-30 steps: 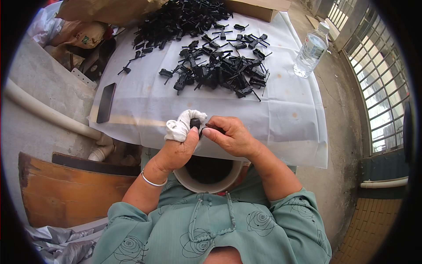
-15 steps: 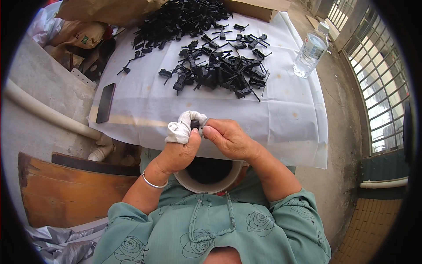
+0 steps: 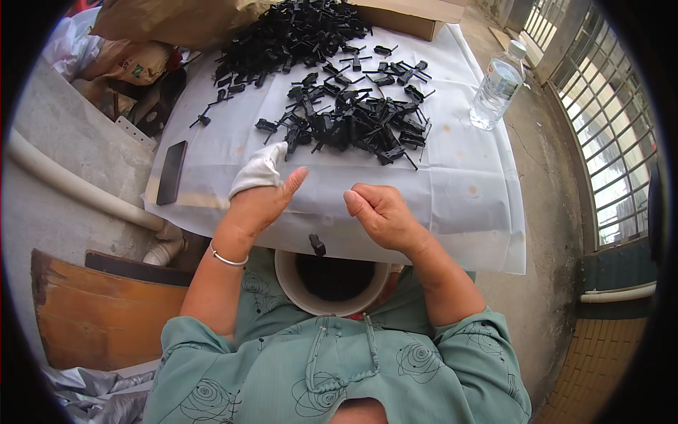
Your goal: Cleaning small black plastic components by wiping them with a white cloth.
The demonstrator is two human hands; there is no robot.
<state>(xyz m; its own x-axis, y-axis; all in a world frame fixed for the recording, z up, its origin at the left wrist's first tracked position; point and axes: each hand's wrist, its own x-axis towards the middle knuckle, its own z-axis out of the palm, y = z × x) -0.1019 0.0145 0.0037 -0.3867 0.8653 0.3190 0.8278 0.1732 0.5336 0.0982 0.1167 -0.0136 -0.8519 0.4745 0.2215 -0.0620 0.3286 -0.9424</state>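
My left hand (image 3: 256,182) has a white cloth glove (image 3: 260,168) over its fingers, with the thumb bare and spread apart. Its fingertips reach the near left side of a heap of black plastic parts (image 3: 353,124) with thin protruding stems. My right hand (image 3: 385,215) hovers over the table's near edge, fingers curled and thumb pressed against them; whatever they may hold is hidden. Below and between the hands, a single black plastic part (image 3: 317,244) is in mid-air, dropping near the rim of a white bucket (image 3: 288,286). Dark contents fill the bucket between my legs.
A larger pile of black parts (image 3: 296,35) lies at the back of the white-covered table (image 3: 452,205). A phone (image 3: 171,173) rests at the left, and a water bottle (image 3: 498,86) stands at the right. Behind are a cardboard box (image 3: 406,15) and brown paper (image 3: 169,21).
The black part held between both hands has been let go and is falling toward the bucket. My left hand has moved left and forward to the heap; my right has drawn slightly right.
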